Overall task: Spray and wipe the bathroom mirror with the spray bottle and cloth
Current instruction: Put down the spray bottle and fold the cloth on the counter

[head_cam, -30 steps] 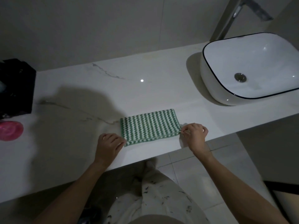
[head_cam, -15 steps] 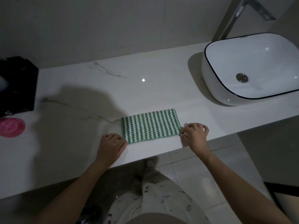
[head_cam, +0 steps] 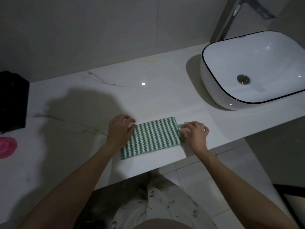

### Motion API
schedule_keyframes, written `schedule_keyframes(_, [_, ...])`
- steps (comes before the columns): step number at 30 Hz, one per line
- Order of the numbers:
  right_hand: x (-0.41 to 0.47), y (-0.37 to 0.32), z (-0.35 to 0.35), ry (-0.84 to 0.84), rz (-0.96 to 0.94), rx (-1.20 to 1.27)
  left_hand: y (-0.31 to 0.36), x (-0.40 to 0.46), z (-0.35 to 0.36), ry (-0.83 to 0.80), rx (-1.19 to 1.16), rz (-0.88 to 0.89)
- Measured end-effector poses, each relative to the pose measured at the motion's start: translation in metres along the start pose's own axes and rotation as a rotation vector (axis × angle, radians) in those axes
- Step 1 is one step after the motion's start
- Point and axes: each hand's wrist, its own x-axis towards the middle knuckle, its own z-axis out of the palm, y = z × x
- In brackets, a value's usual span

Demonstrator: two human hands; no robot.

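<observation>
A green-and-white zigzag cloth [head_cam: 152,138] lies folded flat on the white marble counter [head_cam: 79,129], close to its front edge. My left hand [head_cam: 119,130] is at the cloth's left end, its curled fingers pinching the far left corner. At the right end, the bent fingertips of my right hand [head_cam: 195,133] pinch the cloth's edge. No spray bottle or mirror is in view.
A white basin [head_cam: 214,86] with a dark rim sits on the counter at the right, a chrome tap [head_cam: 226,20] behind it. A black box [head_cam: 12,100] and a pink round object [head_cam: 7,147] are at the far left. Tiled floor lies below the counter edge.
Both hands have moved from the cloth's near corners up to its far corners. The cloth itself has stayed in place on the counter.
</observation>
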Motion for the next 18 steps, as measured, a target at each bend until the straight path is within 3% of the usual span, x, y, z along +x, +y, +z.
schedule_keyframes(5, [0.017,0.000,0.005,-0.011,0.039,0.043,0.030,0.016,0.007,-0.088,-0.059,-0.031])
schedule_keyframes(9, [0.042,-0.004,0.007,-0.064,0.005,0.000,0.068,0.016,0.024,-0.203,-0.091,0.104])
schedule_keyframes(18, [0.072,-0.009,0.006,-0.198,-0.081,-0.026,0.123,-0.001,0.069,-0.253,0.000,0.421])
